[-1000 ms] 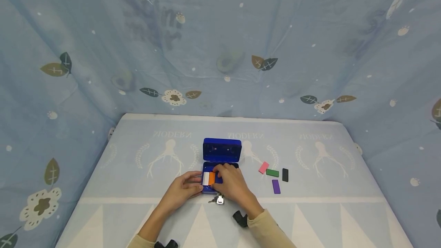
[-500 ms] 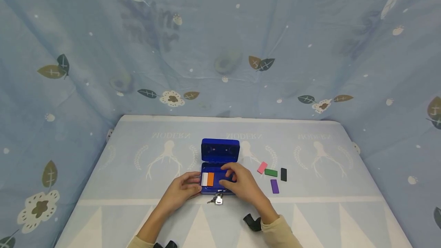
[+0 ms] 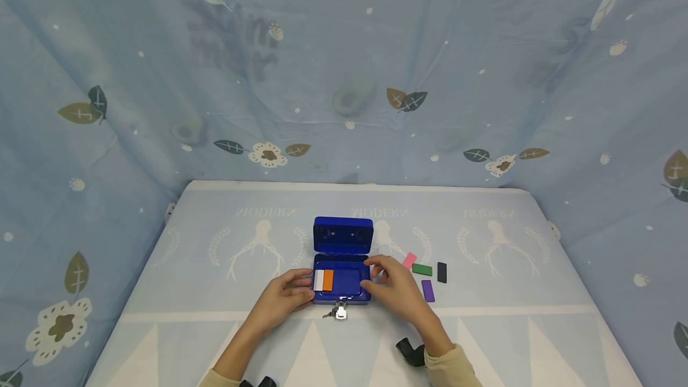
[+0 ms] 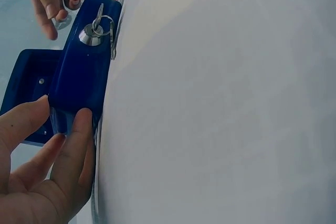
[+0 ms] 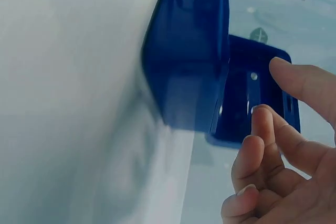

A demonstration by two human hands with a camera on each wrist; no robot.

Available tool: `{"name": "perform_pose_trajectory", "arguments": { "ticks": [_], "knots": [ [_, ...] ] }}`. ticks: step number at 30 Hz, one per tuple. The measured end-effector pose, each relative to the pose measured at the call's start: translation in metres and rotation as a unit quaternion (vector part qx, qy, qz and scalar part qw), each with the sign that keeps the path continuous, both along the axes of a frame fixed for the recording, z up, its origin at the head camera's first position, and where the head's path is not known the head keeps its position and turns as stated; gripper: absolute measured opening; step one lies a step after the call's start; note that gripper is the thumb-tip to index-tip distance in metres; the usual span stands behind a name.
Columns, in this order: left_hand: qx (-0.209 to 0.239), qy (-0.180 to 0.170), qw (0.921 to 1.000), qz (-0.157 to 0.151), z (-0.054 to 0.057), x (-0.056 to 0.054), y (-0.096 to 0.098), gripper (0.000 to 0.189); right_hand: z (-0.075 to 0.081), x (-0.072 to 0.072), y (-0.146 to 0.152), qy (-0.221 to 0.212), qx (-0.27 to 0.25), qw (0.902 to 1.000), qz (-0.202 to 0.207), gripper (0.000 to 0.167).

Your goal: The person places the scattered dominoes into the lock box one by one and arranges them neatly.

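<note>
A blue metal cash box [image 3: 349, 285] stands with its lid [image 3: 343, 235] raised. Inside, along its left, lie a white block [image 3: 319, 280] and an orange block [image 3: 328, 280] side by side. My left hand [image 3: 282, 300] touches the box's left end with thumb and fingertips, as the left wrist view [image 4: 52, 166] shows too. At the right rim hovers my right hand [image 3: 398, 288], fingers loosely bent and nothing between them; in the right wrist view the fingers [image 5: 265, 124] appear in front of the lid. Keys [image 3: 340, 311] hang from the lock [image 4: 90, 34] at the front.
Right of the box lie a pink block [image 3: 409, 260], a green block [image 3: 422, 270], a black block [image 3: 442, 272] and a purple block [image 3: 427, 291]. A patterned cloth covers the table [image 3: 215, 315]; a blue curtain [image 3: 344, 76] hangs behind it.
My right hand has drawn back rightward from the orange block to the box's right rim, leaving the block beside the white one. My left hand has stayed at the box's left end.
</note>
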State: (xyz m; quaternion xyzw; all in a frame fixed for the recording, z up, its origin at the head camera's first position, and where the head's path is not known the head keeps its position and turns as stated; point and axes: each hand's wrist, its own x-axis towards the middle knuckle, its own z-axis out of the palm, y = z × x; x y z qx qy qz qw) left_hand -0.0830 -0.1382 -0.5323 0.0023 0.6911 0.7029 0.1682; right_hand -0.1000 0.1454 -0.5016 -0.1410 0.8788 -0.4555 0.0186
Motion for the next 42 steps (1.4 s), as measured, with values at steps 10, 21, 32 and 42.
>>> {"name": "perform_pose_trajectory", "arguments": {
  "ticks": [10,21,32,42],
  "knots": [
    [-0.006,0.002,1.0,0.003,0.0,0.001,0.0,0.054,-0.003,0.003,0.027,0.006,-0.008,0.9993,-0.035,0.037],
    [-0.014,0.002,0.9999,0.008,-0.002,0.0,0.0,0.054,-0.013,0.004,0.064,0.027,-0.005,0.9981,-0.055,0.037],
    [-0.005,-0.001,1.0,0.005,0.0,0.0,0.0,0.053,-0.015,0.008,0.094,0.018,0.028,0.9967,-0.073,0.036],
    [0.004,-0.002,1.0,-0.001,-0.003,-0.001,0.0,0.055,-0.017,0.007,0.113,0.004,0.048,0.9957,-0.079,0.037]
  ]
}}
